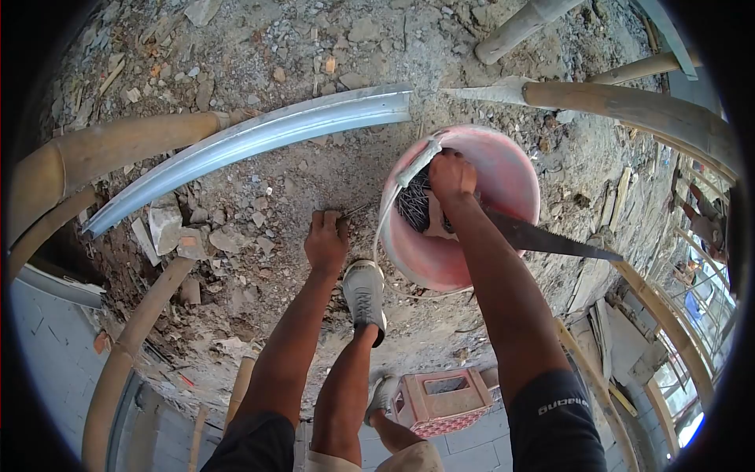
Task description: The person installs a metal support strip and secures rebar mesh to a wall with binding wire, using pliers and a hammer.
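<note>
Dark sleeves (pixel 255 444) lie nearest the camera. Farther in, at left, the left hand (pixel 325 242) is curled above the dirt (pixel 303 161), pinching something thin (pixel 357 211), too small to name. A shoe (pixel 364 295) stands just below and right of it. Next comes the pink bucket (pixel 525 169), nails (pixel 410 208) piled inside toward its left. The right hand (pixel 453 177) is bent into it beside the nails, fingers hidden; I cannot tell what it grasps. Rightmost, a saw (pixel 550 240) juts out beneath the forearm (pixel 503 291). Pulling sideways could drag the forearm across its teeth; groping among nails could prick fingers.
</note>
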Demonstrator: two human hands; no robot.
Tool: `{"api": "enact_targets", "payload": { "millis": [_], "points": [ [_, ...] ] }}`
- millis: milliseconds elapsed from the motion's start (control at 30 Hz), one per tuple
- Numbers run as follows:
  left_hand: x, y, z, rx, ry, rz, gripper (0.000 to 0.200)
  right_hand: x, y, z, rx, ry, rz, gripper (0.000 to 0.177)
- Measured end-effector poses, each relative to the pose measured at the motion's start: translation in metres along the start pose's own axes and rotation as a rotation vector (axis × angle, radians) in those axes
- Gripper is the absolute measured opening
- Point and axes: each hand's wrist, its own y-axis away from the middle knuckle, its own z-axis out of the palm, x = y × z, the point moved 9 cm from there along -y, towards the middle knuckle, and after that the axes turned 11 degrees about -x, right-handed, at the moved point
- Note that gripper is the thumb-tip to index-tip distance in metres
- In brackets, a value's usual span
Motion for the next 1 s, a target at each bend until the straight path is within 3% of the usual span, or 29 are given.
{"api": "enact_targets", "payload": {
  "millis": [133, 233, 333, 433, 500, 533, 567, 600, 633, 700, 733, 800, 833, 900, 1000],
  "points": [
    [0.004, -0.009, 0.002, -0.077, -0.034, -0.029, 0.017, -0.002, 0.005, -0.001, -0.077, 0.043, -0.021, 0.023],
    [0.008, -0.018, 0.001, -0.192, -0.086, -0.098, 0.016, -0.008, 0.021, -0.011, -0.166, 0.061, -0.187, 0.022],
    [0.008, -0.01, -0.008, -0.22, -0.044, -0.073, 0.015, -0.017, 0.06, -0.039, 0.097, -0.137, -0.381, 0.016],
    [-0.002, 0.006, -0.023, -0.161, 0.127, -0.11, 0.018, -0.011, 0.062, -0.033, 0.156, -0.043, -0.301, 0.018],
    [-0.013, 0.017, -0.021, -0.213, 0.573, -0.115, 0.019, -0.011, 0.05, -0.025, 0.16, -0.122, -0.321, 0.02],
    [-0.004, 0.022, -0.034, -0.217, 0.556, -0.115, 0.019, -0.015, 0.044, -0.021, 0.155, -0.19, -0.344, 0.021],
    [-0.001, 0.031, -0.047, -0.17, 0.738, -0.173, 0.018, -0.018, 0.042, -0.014, 0.151, -0.207, -0.343, 0.021],
    [0.007, 0.041, -0.063, -0.119, 0.92, -0.234, 0.018, -0.032, 0.046, -0.012, 0.171, -0.227, -0.474, 0.023],
    [0.019, 0.05, -0.078, -0.124, 0.907, -0.242, 0.018, -0.045, 0.052, -0.011, 0.192, -0.245, -0.608, 0.025],
    [0.046, 0.069, -0.119, 0.035, 0.981, -0.202, 0.013, -0.055, 0.053, 0.003, 0.14, -0.21, -0.643, 0.027],
    [0.059, 0.077, -0.128, 0.044, 0.98, -0.201, 0.013, -0.05, 0.047, 0.006, 0.143, -0.184, -0.566, 0.027],
    [0.098, 0.09, -0.162, 0.17, 0.651, 0.0, 0.014, -0.042, 0.046, 0.01, 0.15, -0.157, -0.484, 0.028],
    [0.109, 0.089, -0.161, 0.177, 0.651, 0.009, 0.014, -0.042, 0.046, 0.01, 0.149, -0.124, -0.47, 0.028],
    [0.148, 0.089, -0.156, 0.178, 0.67, 0.212, 0.015, -0.042, 0.041, 0.005, 0.16, -0.087, -0.464, 0.029],
    [0.169, 0.07, -0.125, 0.091, 0.551, 0.179, 0.024, -0.043, 0.035, 0.002, 0.098, -0.105, -0.472, 0.03]
  ]
}}
